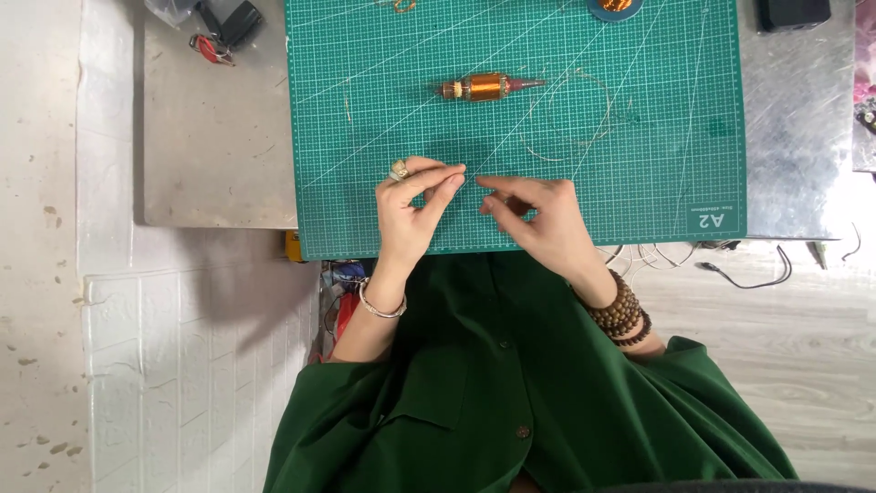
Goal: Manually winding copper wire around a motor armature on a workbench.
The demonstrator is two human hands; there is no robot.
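Head view: left hand [411,208] & right hand [538,219] pinch thin wire over green gridded cutting mat [383,119]; copper-wound motor armature [484,88] beyond.

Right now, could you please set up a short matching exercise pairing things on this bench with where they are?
Things:
1. copper-wound coil
2. left hand
3. black box
4. beaded bracelets

Places:
a. top right corner of the metal table
b. right wrist
c. upper middle of the green cutting mat
d. near edge of the mat, fingertips pinched

Pairs: 1-c, 2-d, 3-a, 4-b
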